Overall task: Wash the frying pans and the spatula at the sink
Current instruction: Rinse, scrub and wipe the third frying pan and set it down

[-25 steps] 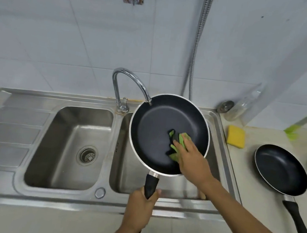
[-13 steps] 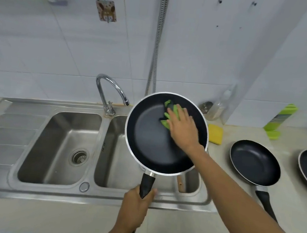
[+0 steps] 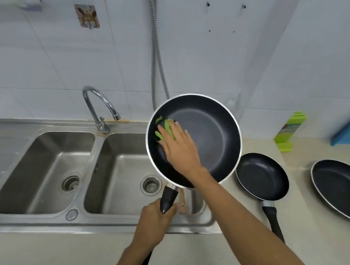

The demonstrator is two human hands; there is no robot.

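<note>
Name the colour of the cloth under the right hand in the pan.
The cloth is bright green with some black, clearest in the head view.

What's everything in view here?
held frying pan: 1, black with silver rim, tilted above right basin
scrub pad: 1, green, inside held pan, left side
small frying pan: 1, black, counter right of sink
large frying pan: 1, black, counter far right, cut off
wooden handle: 1, light wood, right basin; maybe the spatula
sink: 1, steel, two basins
tap: 1, chrome, behind the divider
hose: 1, metal, on wall
green stand: 1, green, against wall, right counter
left hand: 1, grips held pan's handle
right hand: 1, presses scrub pad flat
</note>
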